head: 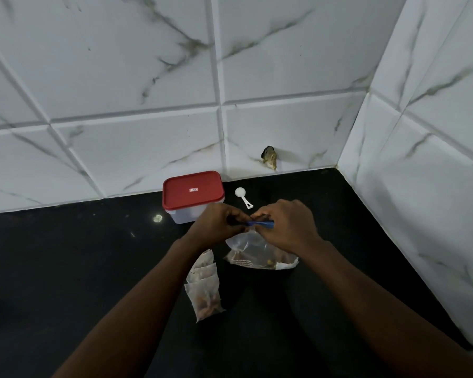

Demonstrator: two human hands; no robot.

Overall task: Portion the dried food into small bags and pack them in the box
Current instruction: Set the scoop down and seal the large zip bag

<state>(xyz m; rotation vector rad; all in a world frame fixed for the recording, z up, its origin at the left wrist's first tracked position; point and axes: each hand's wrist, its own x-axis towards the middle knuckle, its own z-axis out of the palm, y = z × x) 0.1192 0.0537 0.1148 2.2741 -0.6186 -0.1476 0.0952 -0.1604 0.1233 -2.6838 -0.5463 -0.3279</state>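
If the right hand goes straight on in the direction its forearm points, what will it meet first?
Probably the white plastic scoop on the black counter, just beyond the right hand; after it, the clear box with the red lid. The hand may be raised, so it could pass above.

Black counter (pixel 66 268) bears box (pixel 193 195), scoop (pixel 243 196), bags (pixel 205 290) (filled).

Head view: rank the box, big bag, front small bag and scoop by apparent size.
1. Box and big bag: alike; the bag is partly hidden.
2. Front small bag.
3. Scoop.
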